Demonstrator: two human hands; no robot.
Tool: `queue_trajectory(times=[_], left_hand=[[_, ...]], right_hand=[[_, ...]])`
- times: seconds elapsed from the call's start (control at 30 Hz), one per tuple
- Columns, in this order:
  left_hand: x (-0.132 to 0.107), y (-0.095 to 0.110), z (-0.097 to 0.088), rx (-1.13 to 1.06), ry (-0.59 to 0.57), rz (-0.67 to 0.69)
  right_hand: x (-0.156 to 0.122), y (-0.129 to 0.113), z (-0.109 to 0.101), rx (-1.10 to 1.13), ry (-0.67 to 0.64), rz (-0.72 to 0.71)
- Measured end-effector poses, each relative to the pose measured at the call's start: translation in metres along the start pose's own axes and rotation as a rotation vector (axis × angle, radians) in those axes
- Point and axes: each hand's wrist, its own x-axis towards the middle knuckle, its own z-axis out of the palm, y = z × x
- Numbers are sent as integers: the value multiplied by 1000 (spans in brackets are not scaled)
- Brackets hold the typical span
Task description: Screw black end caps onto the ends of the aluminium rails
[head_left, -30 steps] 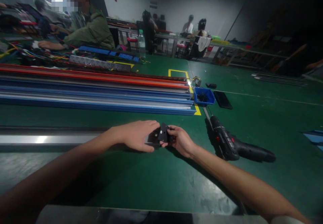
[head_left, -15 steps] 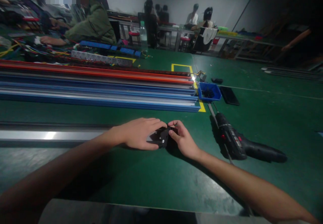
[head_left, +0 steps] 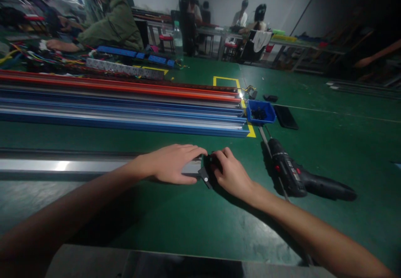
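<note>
A long silver metal rail (head_left: 72, 166) lies on the green floor and ends at the middle of the view. My left hand (head_left: 171, 163) is wrapped over that end and holds it down. My right hand (head_left: 230, 172) presses a small black end piece (head_left: 205, 174) against the rail's end, fingers closed round it. Most of the black piece is hidden under my fingers.
A black cordless drill (head_left: 296, 177) lies on the floor to the right of my hands. Behind it stand a blue bin (head_left: 260, 112) of small parts and a black tablet (head_left: 285, 117). A stack of red and blue rails (head_left: 125, 106) runs across behind. Other people sit at the left and at far tables.
The black piece, held up and tilted between both hands a second ago, has come down flush against the rail's end. My right hand has closed over it.
</note>
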Motion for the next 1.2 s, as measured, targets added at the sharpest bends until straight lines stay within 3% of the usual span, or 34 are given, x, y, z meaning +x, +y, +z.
queue_trajectory(times=[0.13, 0.3, 0.37, 0.47, 0.53, 0.73, 0.87, 1.03, 1.2], left_hand=[[0, -1, 1, 5, -6, -2], [-1, -5, 3, 0, 0, -20], [-1, -5, 3, 0, -2, -33], [-1, -4, 3, 11, -4, -54], [-1, -3, 3, 18, -6, -64], [-1, -3, 3, 20, -11, -63], [-1, -5, 4, 11, -5, -50], [-1, -6, 4, 2, 4, -40], [0, -6, 3, 4, 11, -30]], right_hand=[[3, 2, -16, -109, -127, 101], [8, 10, -15, 221, -242, 207], [6, 8, -8, 234, -181, 209], [-1, 1, 1, 37, 27, 119], [-4, -2, 3, -84, 82, 97], [-5, 6, -1, -136, 31, 154], [0, 13, -6, -88, 38, 210], [10, 21, -18, 8, -49, 278], [12, 25, -27, -93, -95, 279]])
